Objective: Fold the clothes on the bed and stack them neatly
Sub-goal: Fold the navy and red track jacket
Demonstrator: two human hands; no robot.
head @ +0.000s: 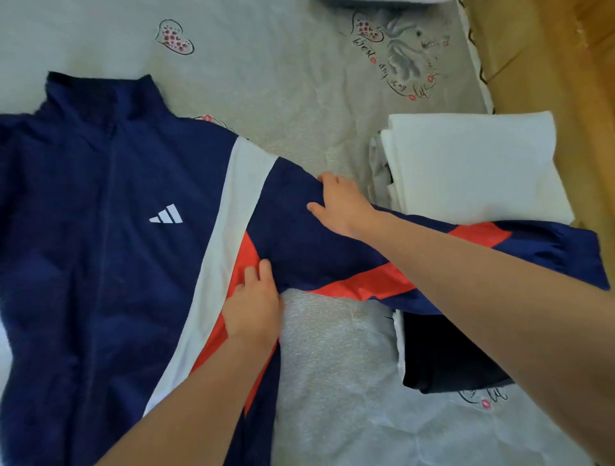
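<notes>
A navy track jacket (83, 233) with white and red stripes lies front up on the bed, collar at the far side. Its sleeve (549, 256) stretches out to the right, over the folded clothes. My left hand (253, 306) lies flat at the armpit, fingers on the red stripe. My right hand (339, 203) presses on the upper sleeve near the shoulder, fingers spread and slightly bent over the cloth. At the right edge of the bed stands a stack of folded white clothes (472, 166). A folded black garment (446, 356) lies nearer, partly under the sleeve.
The bed sheet (283, 83) is light grey with printed hearts and writing. A wooden bed frame (549, 66) runs along the right side. A grey pillow edge (372, 3) shows at the top.
</notes>
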